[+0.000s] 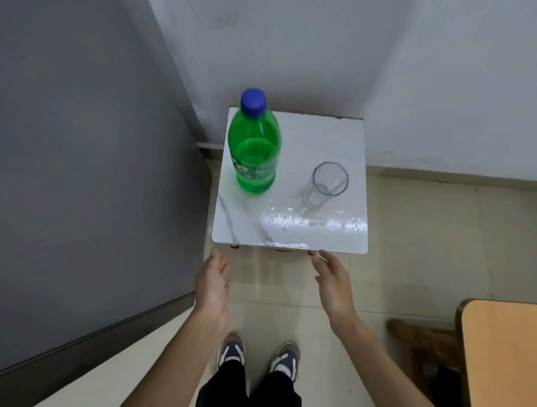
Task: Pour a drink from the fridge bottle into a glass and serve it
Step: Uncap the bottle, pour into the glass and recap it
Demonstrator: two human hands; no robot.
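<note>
Small marble-look table [293, 230] in corner, grey fridge [73, 182] on left. Green bottle [254, 154], blue cap [253, 102] on, stands upright at back left. Empty glass [327, 183] near it, to the right, not touching. Left hand [212, 284] and right hand [333, 284] both open, holding nothing, hovering just short of table's front edge.

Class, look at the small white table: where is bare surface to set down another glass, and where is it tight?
The white table is free along its near edge, in front of the green bottle and the empty glass, and across the far right corner behind the glass. The gap between bottle and glass is the tightest spot. Both hands hover empty before the near edge.
</note>
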